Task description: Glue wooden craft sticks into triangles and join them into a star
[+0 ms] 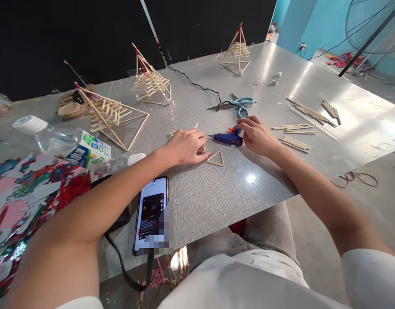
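My left hand [189,146] is low over the table with its fingers curled down on small wooden sticks [202,149], mostly hidden beneath it. Close to its thumb lies a little triangle [216,159] made of three sticks. My right hand [256,134] grips the back end of a blue hot glue gun [229,137] with an orange trigger. The gun lies on its side, and its nozzle points left at my left hand.
Stick pyramids [113,113] stand along the back. Behind the glue gun lie scissors [244,102] and a black cord [197,87]. Loose sticks [294,144] are at the right. A phone [151,214], a plastic bottle [62,139] and shiny scraps [33,184] fill the left.
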A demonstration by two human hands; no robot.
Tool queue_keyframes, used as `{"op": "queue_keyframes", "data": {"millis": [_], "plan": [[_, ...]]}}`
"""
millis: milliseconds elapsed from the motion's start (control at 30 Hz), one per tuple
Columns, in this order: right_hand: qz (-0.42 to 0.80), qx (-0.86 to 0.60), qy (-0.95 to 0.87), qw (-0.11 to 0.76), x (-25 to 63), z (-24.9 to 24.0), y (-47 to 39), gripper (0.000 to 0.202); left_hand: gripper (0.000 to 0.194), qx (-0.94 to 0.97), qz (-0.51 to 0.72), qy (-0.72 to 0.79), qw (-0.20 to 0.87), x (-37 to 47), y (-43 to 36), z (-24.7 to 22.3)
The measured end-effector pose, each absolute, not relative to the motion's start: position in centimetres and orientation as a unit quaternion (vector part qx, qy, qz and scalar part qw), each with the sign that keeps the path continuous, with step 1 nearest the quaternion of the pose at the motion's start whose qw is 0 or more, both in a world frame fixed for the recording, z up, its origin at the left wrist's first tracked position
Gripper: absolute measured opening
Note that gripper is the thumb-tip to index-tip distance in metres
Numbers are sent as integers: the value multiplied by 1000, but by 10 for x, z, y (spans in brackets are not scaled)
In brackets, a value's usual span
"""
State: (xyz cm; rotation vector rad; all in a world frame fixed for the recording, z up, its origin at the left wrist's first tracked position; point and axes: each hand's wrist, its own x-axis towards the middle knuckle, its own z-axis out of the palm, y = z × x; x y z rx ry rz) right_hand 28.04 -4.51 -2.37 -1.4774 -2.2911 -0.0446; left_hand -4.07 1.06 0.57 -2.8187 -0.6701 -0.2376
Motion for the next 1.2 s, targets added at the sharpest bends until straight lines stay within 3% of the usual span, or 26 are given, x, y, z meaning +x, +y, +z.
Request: {"op": "queue_keyframes", "data": {"millis": [200,333,500,667,867,1033,1200], "plan": [[-9,-543,-821,176,280,-22,-47,54,55,-932,-111,-311,152,-47,18,-3],[-24,-573,-800,175,279,-20,-50,45,40,-932,-76,-332,123,-45,15,2],[-49,-579,-792,189,280,-23,-49,39,17,-929,-12,-371,9,-36,3,19],[-67,-580,-792,179,281,-28,-44,41,26,-912,-8,-404,-66,-30,0,27],[-79,-565,-802,177,279,-35,-27,37,55,-874,54,-483,21,-23,-13,32],[-75,-548,-813,184,280,-41,-15,39,39,-876,80,-473,47,-22,-16,33],[-49,-548,-797,249,278,-43,-1,41,31,-888,74,-452,50,-24,-9,30]]}}
